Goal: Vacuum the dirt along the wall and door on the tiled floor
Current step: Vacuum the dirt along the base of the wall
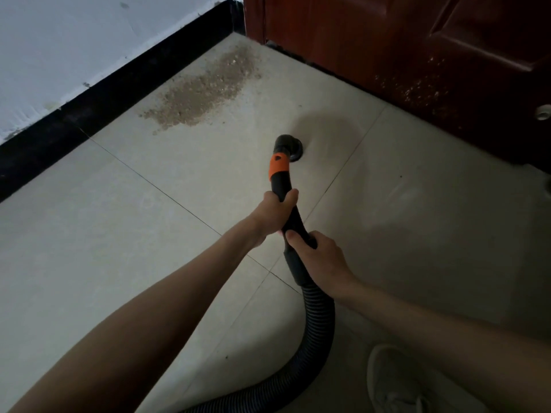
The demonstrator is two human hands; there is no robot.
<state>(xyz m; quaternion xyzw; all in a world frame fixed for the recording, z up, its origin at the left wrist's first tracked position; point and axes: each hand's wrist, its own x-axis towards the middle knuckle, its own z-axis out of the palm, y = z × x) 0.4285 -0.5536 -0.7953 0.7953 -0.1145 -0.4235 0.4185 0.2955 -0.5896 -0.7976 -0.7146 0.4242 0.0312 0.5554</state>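
Dirt (202,92) lies in a sandy patch on the tiled floor (104,234), close along the black skirting (89,105) of the white wall (74,40) and reaching toward the red-brown door (387,40). Well apart from it, the vacuum nozzle (287,147) rests on the tile, its orange collar (278,166) just behind. Left hand (275,211) grips the black wand with curled fingers, and right hand (319,257) wraps the cuff where the ribbed hose (316,338) begins.

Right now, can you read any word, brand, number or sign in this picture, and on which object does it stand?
No text can be read.
orange collar of the vacuum hose: one small dark mark, a shape, not letters.
door, wall, tiled floor: no writing visible.
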